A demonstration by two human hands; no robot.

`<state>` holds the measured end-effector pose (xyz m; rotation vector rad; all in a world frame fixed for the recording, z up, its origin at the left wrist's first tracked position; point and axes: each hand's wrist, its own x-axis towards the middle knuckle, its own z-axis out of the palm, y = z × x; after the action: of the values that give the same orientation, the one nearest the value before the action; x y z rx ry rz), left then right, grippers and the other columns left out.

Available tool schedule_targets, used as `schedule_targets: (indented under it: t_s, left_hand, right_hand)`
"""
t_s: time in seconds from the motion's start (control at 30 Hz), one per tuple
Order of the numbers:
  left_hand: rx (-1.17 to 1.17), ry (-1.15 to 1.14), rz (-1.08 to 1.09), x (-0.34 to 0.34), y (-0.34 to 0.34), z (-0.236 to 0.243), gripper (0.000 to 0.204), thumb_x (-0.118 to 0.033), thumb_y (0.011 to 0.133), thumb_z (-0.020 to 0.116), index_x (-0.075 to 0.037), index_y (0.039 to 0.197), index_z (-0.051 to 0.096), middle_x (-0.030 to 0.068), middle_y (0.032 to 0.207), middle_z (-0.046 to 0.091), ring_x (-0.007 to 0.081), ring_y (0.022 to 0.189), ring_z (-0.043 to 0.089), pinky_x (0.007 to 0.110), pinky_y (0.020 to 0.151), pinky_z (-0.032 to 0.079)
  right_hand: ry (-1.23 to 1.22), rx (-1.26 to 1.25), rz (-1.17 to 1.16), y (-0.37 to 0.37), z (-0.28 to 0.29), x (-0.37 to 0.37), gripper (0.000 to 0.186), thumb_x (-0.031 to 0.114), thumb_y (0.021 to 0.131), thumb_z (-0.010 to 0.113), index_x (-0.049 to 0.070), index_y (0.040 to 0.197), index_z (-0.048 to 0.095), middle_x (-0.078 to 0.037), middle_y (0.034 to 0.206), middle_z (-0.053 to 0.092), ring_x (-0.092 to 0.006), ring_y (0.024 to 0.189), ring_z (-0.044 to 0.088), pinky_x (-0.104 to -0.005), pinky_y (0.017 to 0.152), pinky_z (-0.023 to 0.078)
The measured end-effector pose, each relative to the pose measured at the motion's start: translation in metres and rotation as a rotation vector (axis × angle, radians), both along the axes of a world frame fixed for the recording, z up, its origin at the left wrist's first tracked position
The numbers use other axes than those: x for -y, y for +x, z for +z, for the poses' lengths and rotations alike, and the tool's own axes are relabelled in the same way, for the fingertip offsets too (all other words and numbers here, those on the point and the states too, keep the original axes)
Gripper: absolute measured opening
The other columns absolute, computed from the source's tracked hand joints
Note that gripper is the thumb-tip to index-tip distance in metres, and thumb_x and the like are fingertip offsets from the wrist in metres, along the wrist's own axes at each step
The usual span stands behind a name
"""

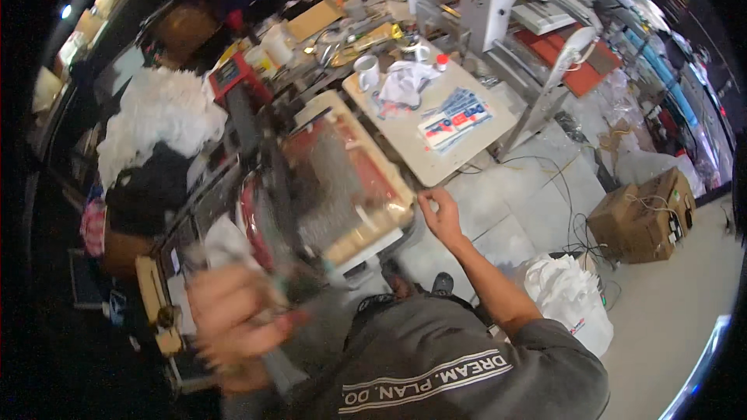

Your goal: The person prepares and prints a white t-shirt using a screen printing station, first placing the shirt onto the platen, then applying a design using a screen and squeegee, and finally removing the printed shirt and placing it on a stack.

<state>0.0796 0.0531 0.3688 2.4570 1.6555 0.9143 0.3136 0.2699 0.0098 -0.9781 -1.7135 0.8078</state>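
My left hand [237, 323], raised at the lower left, is smeared by motion, so its fingers do not show clearly. A small red spot shows beside its fingertips, too blurred to name. My right hand [441, 216] has its fingers curled together near the right front corner of a flat press bed [364, 245], edged in tan. Whether it pinches something or touches that corner, I cannot tell. On the bed lies a reddish sheet [362, 159] with a blurred grey patch. Left of it stands a dark press machine with a red control box [237, 78].
Beyond the bed, a pale table [424, 175] holds mugs [366, 72], a white cloth [406, 83], printed sheets [455, 120] and a red-capped bottle [442, 63]. White bags [564, 299], a cardboard box [642, 218] and cables stand to the right. White fabric [159, 117] is heaped at left.
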Motion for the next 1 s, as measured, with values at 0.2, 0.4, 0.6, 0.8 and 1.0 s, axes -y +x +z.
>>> schedule_targets:
  t_s: [0.2, 0.4, 0.6, 0.8, 1.0]
  left_hand:
    - [0.147, -0.225, 0.441, 0.006, 0.051, -0.191, 0.037, -0.028, 0.077, 0.086, -0.003, 0.069, 0.059, 0.0096, 0.06, 0.051, 0.0252, 0.057, 0.053, 0.036, 0.054, 0.041]
    - [0.289, -0.174, 0.252, -0.047, 0.047, -0.139, 0.029, -0.016, 0.08, 0.081, -0.001, 0.068, 0.059, 0.0123, 0.065, 0.057, 0.0247, 0.058, 0.056, 0.037, 0.056, 0.043]
    - [0.143, -0.233, -0.093, -0.151, 0.101, -0.083, 0.017, -0.012, 0.084, 0.076, 0.002, 0.086, 0.067, 0.0148, 0.079, 0.066, 0.0259, 0.071, 0.067, 0.035, 0.066, 0.052]
    - [0.009, -0.687, -0.486, -0.183, 0.126, -0.181, 0.038, -0.033, 0.087, 0.076, 0.0, 0.105, 0.069, 0.0177, 0.091, 0.071, 0.0294, 0.084, 0.071, 0.038, 0.073, 0.055]
    - [-0.447, -1.062, -0.656, -0.176, 0.102, -0.203, 0.056, -0.053, 0.091, 0.068, -0.003, 0.116, 0.068, 0.0211, 0.092, 0.072, 0.0341, 0.087, 0.071, 0.041, 0.074, 0.055]
  right_hand:
    - [-0.03, -0.049, 0.15, 0.012, 0.002, 0.017, 0.021, 0.023, 0.091, 0.069, 0.002, 0.094, 0.07, -0.017, 0.09, 0.069, -0.0371, 0.083, 0.066, -0.043, 0.073, 0.052]
    - [0.409, -0.128, 0.61, -0.036, 0.102, 0.072, 0.031, 0.035, 0.081, 0.072, 0.006, 0.088, 0.068, -0.018, 0.087, 0.062, -0.0391, 0.081, 0.061, -0.0498, 0.071, 0.048]
    - [0.552, 0.412, 0.971, -0.103, 0.081, 0.13, 0.034, 0.035, 0.073, 0.073, 0.004, 0.087, 0.07, -0.017, 0.084, 0.062, -0.04, 0.075, 0.061, -0.0514, 0.07, 0.046]
    - [0.49, 0.672, 1.146, -0.107, 0.062, 0.133, 0.035, 0.037, 0.073, 0.073, 0.004, 0.085, 0.071, -0.017, 0.083, 0.064, -0.0391, 0.072, 0.062, -0.0519, 0.068, 0.047]
    - [0.443, 0.581, 1.154, -0.107, 0.066, 0.132, 0.037, 0.04, 0.074, 0.072, 0.005, 0.085, 0.071, -0.017, 0.084, 0.065, -0.039, 0.073, 0.062, -0.0518, 0.068, 0.047]
